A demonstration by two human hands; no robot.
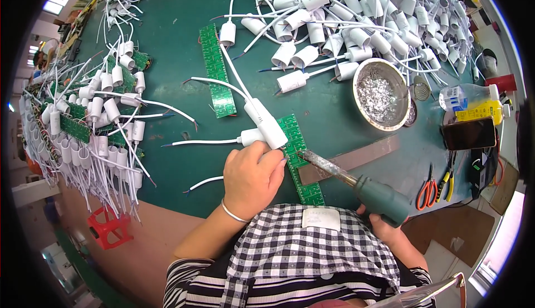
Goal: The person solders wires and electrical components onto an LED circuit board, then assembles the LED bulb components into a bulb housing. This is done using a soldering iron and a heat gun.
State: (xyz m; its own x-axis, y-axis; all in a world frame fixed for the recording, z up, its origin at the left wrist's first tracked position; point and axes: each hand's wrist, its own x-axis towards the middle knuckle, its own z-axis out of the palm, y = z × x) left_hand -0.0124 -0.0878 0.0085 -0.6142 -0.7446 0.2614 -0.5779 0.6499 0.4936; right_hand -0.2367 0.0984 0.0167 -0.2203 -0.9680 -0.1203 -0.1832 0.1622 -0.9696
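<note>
Left hand: it point(253, 169) sits at the left edge of the near circuit board point(292, 130), fingers curled and close together, thumb toward the index finger; whether a wire is pinched there I cannot tell, as the hand hides it.
Right hand: it point(384, 227) wraps the green handle of the soldering iron point(383, 201) from below, fingers closed round it, a grip that likely suits slanting the tip up and leftward.
Iron tip: at the board, just beside the left fingertips, so both hands meet at one spot.
Near board: on the green table point(173, 57) in front of the apron point(312, 247), lengthwise away from the body, probably so its long edge faces the left hand.
White cylinder: it point(266, 123) leans over the board's left edge, open end by the left index finger, cable trailing away, which seems to leave the iron's side free.
Metal bar: it point(356, 157) lies partly across the board's right side, perhaps as a weight to steady it.
Bowl: it point(384, 126) holds silvery flakes point(382, 93) beyond the bar, apparently for easy reach from the right.
Stock: a heap of white cylinders point(379, 18) lies at the far side; a second board point(214, 68) lies left of centre.
Side tools: orange-handled pliers point(427, 191) rest on the right, apart from the work.
</note>
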